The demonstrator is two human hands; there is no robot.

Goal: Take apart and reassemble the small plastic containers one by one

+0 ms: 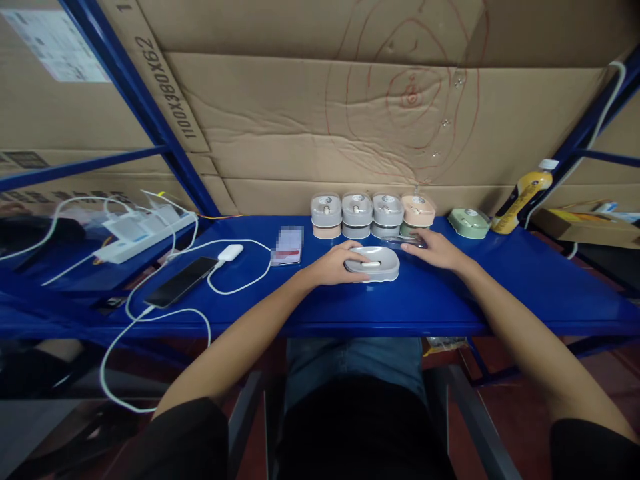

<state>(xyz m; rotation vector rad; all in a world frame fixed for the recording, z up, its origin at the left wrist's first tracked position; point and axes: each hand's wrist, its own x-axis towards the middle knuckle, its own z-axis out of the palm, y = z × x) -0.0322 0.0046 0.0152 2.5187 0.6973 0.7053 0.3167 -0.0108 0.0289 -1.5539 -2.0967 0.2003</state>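
An oval grey container point(385, 268) without a lid lies on the blue table, a small white piece point(371, 264) inside it. My left hand point(339, 265) is wrapped round the container's left end. Just to the right and a little behind, my right hand point(434, 249) pinches a clear lid point(395, 241), held in front of the stacked containers. Behind both hands stand stacked lidded containers, grey ones point(357, 215) in the middle, a peach one point(327, 213) at the left end and a peach one over green point(419, 209) at the right end.
A green container point(469, 223) and a yellow-labelled bottle point(523, 200) stand at the back right. On the left lie a pixelated phone-like item point(288, 245), a black phone point(183, 283), a white charging case point(231, 253), cables and a power strip point(145, 237). Cardboard point(280, 120) rises behind.
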